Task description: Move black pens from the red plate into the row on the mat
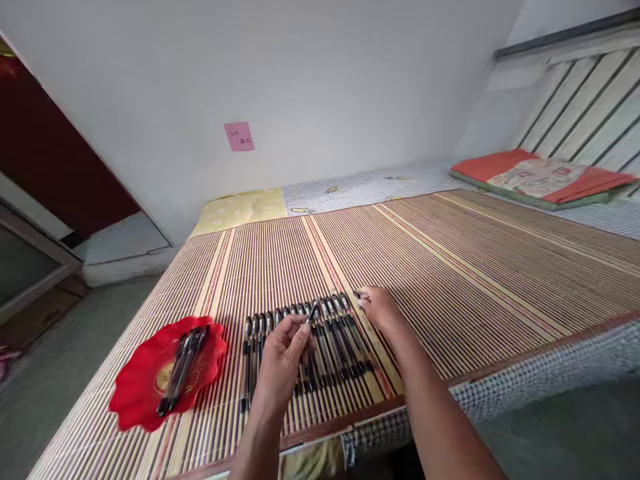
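- Striped mat [430,267] over checked sheet [545,373]; pink note [239,136] on pale wall [350,80].
- Grey floor [117,300].
- Left hand [284,353]: pinching pen [313,311].
- Right hand [379,307]: pinching small dark piece [356,294].

Bare left hand [286,350], bare right hand [376,305], both with slender fingers. Bare left forearm [259,430], bare right forearm [431,407], both uncovered as far as view reaches, slim near hands, broadening away.

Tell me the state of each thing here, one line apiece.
Left hand: gripping slim black pen.
Right hand: pinching small black piece.
Black plastic pens: laid in row.
Red scalloped plate: holding black pens.
Striped slatted mat: spread flat.
Orange patterned cloth: folded.
Pink paper note: stuck up.
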`<control>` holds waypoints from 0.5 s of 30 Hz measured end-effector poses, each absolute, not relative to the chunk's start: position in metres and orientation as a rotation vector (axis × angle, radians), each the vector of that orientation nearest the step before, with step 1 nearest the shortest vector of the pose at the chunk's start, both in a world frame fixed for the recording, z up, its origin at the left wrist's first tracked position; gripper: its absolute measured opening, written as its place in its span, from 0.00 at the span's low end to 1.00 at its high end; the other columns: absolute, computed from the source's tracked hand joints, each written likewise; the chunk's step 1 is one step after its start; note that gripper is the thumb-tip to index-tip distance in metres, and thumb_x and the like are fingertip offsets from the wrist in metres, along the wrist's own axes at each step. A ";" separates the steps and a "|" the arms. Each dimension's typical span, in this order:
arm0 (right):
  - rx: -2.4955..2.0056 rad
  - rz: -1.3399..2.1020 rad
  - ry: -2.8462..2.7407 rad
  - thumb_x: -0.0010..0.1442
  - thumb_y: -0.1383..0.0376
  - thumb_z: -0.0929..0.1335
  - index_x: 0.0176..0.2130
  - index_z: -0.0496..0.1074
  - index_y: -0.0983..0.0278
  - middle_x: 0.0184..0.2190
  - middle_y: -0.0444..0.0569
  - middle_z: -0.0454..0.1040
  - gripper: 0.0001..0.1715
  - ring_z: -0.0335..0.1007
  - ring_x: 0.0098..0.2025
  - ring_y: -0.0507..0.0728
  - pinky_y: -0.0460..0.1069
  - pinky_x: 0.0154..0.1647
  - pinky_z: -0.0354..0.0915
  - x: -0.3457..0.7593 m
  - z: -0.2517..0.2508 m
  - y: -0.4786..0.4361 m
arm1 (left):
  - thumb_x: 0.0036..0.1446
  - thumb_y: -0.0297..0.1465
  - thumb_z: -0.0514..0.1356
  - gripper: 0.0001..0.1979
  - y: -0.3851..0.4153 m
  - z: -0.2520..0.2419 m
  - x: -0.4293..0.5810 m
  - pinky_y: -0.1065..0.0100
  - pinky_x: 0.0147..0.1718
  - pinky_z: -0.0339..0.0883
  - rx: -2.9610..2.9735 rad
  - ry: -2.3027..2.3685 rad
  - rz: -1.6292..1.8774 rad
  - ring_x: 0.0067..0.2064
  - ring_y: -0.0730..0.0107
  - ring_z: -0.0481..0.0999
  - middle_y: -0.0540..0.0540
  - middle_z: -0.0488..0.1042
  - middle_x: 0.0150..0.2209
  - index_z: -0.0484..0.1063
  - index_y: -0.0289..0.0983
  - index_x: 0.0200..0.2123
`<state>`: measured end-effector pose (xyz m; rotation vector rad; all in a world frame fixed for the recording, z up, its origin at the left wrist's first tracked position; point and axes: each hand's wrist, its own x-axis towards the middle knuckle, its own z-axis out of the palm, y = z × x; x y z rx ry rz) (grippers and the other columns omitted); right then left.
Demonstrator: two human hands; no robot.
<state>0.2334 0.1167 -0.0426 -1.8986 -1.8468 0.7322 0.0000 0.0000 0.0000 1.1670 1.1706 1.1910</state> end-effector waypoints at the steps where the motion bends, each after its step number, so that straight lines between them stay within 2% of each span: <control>1: -1.893 0.737 -1.853 0.65 0.70 0.67 0.57 0.77 0.69 0.54 0.59 0.80 0.22 0.77 0.54 0.60 0.47 0.49 0.68 0.234 -0.043 0.115 | 0.64 0.46 0.63 0.17 0.001 0.001 0.000 0.74 0.25 0.59 1.159 1.177 1.194 0.26 0.76 0.65 0.53 0.73 0.27 0.71 0.39 0.42; 7: -1.858 0.742 -1.903 0.62 0.71 0.69 0.61 0.74 0.69 0.60 0.61 0.74 0.28 0.77 0.53 0.60 0.47 0.49 0.68 0.235 -0.045 0.109 | 0.60 0.48 0.66 0.20 0.003 0.005 0.002 0.74 0.24 0.58 1.121 1.185 1.213 0.25 0.76 0.64 0.53 0.73 0.26 0.71 0.38 0.42; 11: -1.829 0.719 -1.925 0.62 0.74 0.68 0.61 0.74 0.70 0.60 0.62 0.73 0.28 0.77 0.49 0.58 0.48 0.52 0.67 0.232 -0.048 0.110 | 0.59 0.49 0.66 0.21 0.003 0.005 0.003 0.74 0.23 0.57 1.124 1.159 1.217 0.24 0.77 0.63 0.53 0.72 0.25 0.71 0.37 0.41; 15: -1.803 0.690 -1.942 0.61 0.76 0.67 0.60 0.75 0.71 0.57 0.61 0.73 0.28 0.76 0.51 0.59 0.49 0.55 0.66 0.230 -0.049 0.113 | 0.59 0.48 0.66 0.21 0.004 0.005 0.002 0.74 0.23 0.57 1.152 1.158 1.196 0.23 0.78 0.63 0.53 0.72 0.25 0.71 0.36 0.41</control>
